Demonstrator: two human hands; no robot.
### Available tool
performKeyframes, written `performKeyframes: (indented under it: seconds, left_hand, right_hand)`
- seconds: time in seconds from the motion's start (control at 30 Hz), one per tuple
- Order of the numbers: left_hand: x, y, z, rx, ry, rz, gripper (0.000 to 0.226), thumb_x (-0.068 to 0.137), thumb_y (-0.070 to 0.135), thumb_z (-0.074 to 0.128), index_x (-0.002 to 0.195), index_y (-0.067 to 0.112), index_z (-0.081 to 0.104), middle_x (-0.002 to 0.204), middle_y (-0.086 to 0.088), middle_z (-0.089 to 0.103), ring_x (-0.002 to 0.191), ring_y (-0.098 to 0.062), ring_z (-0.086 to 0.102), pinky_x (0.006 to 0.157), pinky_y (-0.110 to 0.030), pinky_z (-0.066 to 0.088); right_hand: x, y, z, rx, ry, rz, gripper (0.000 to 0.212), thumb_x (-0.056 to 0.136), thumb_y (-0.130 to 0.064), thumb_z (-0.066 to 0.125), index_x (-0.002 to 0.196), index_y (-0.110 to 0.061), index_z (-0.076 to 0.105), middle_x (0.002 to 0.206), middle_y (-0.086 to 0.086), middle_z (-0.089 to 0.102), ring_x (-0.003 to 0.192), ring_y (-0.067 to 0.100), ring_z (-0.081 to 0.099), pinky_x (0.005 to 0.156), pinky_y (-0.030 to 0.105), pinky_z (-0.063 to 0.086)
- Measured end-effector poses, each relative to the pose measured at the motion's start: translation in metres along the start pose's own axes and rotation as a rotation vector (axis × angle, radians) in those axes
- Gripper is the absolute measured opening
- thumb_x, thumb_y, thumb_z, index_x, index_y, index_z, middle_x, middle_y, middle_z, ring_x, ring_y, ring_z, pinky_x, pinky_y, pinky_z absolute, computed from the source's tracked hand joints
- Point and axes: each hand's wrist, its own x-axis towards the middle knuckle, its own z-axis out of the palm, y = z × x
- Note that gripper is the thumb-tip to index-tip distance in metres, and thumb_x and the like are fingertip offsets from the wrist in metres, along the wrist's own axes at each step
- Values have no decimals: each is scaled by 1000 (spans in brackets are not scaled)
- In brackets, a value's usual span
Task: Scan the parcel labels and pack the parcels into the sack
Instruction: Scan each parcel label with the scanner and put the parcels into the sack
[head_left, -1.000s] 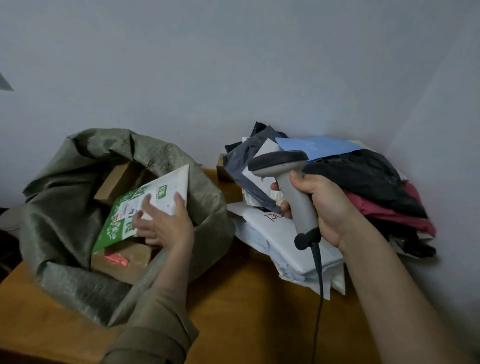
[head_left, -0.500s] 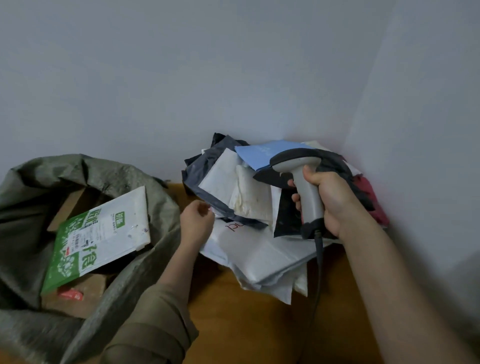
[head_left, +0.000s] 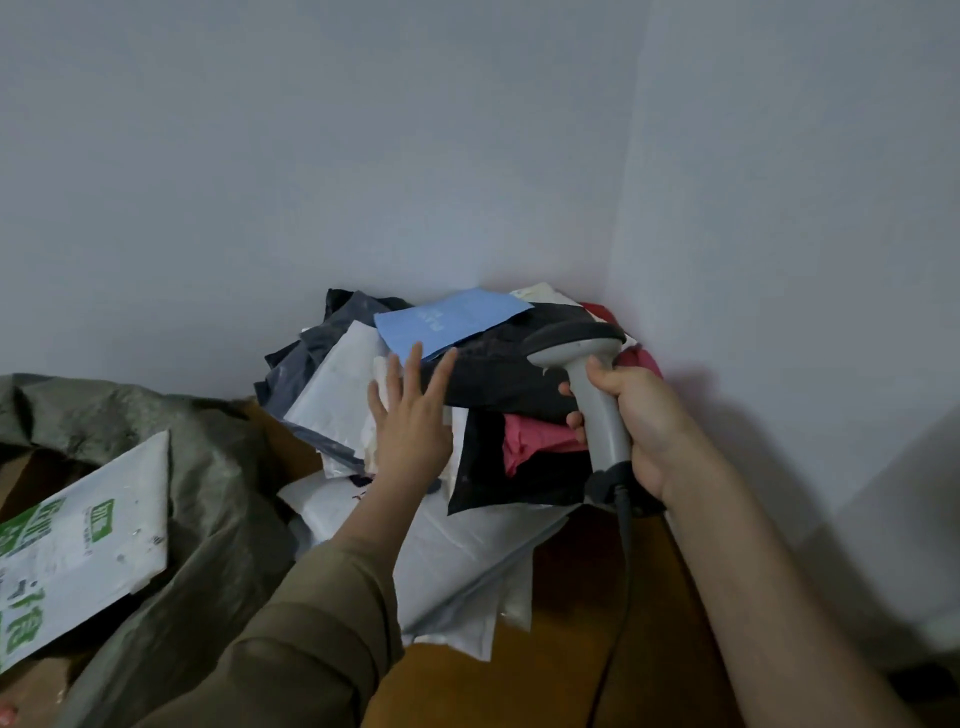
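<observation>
With the left hand (head_left: 410, 431) spread open over the blue parcel (head_left: 449, 319) and the right hand (head_left: 636, 421) gripping the scanner (head_left: 587, 384), it should pinch one free edge cleanly.

One sack (head_left: 218, 499); one scanner (head_left: 587, 395); two hands; parcel pile (head_left: 467, 545), count unclear.

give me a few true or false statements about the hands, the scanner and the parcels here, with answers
1. The right hand grips the scanner by its handle. True.
2. The left hand is closed around a parcel. False: its fingers are spread open over the parcel pile.
3. The blue parcel lies on top of the pile. True.
4. The sack sits right of the pile. False: it is on the left.
5. The green and white parcel lies in the sack. True.
</observation>
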Motion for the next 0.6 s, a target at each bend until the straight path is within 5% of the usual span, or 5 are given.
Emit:
performKeyframes:
  seconds: [0.17, 0.27, 0.33, 0.4, 0.6]
  left_hand:
    - [29, 28, 19, 248, -136, 236, 77, 91, 9, 52, 153, 37, 16, 164, 1, 5, 150, -26, -3, 118, -54, -5]
    - [38, 36, 19, 145, -147, 208, 55, 93, 7, 46, 144, 29, 42, 154, -1, 36, 144, -21, 28, 118, -44, 16]
    - [41, 40, 11, -87, -57, 94, 41, 89, 2, 42, 122, 20, 57, 121, -3, 63, 111, -26, 57, 87, -39, 46]
    - [44, 44, -1, -315, 68, -46, 30, 84, -3, 38, 102, 14, 55, 86, -1, 60, 81, -28, 55, 58, -34, 37]
    - [61, 42, -45, -909, 201, -507, 20, 101, 7, 36, 105, 5, 55, 93, -4, 59, 90, -22, 55, 75, -26, 41]
  right_hand:
    - [16, -2, -21, 13, 11, 18, 20, 102, -27, 49, 99, -11, 60, 98, 9, 64, 60, 15, 58, 60, 30, 48]
    - [20, -2, -30, 62, 8, -7, 18, 102, -26, 48, 102, -12, 60, 97, 8, 64, 56, 13, 58, 57, 29, 47]
    - [20, -2, -34, 125, 12, -55, 18, 103, -24, 46, 103, -12, 60, 99, 9, 62, 55, 13, 56, 55, 28, 47]
    - [18, -3, -35, 201, 20, -119, 20, 104, -23, 45, 106, -11, 61, 103, 11, 63, 56, 13, 55, 56, 28, 47]
    - [-1, -13, -22, 415, -21, -387, 31, 100, -24, 46, 121, -6, 61, 112, 10, 67, 63, 17, 56, 61, 28, 50]
